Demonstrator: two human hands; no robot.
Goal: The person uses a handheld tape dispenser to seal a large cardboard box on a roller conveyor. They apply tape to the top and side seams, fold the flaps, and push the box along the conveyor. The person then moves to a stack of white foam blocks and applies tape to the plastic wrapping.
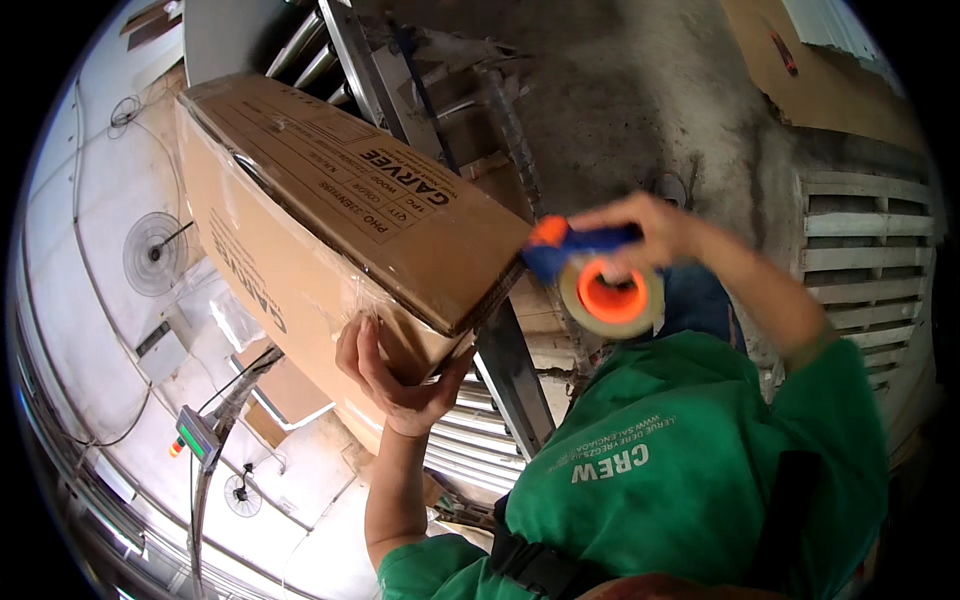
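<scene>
- The cardboard box (330, 220) fills the upper left and the middle of the frame, tilted, with its near corner pointing to the centre
- The tape dispenser (600, 275), blue and orange with a roll of tape on an orange core, is at the centre right, touching or almost touching the box's near corner; I judge it is held there so that the tape can meet the edge
- The right hand (640, 225) is clamped around the dispenser's handle, fingers closed over it from above
- The left hand (395, 375) is under the lower edge of the box, palm pressed on the cardboard, fingers spread and curled; it seems to steady the box against the push of the dispenser
- The green sleeves (690, 440) fill the lower right, so little room is left there
- Behind the box corner, metal rails (500, 350) and rollers (465, 440) pass close; a wooden pallet (870, 250) stands at the right edge
- More open room is at the left, by the small scale display (197, 437)
</scene>
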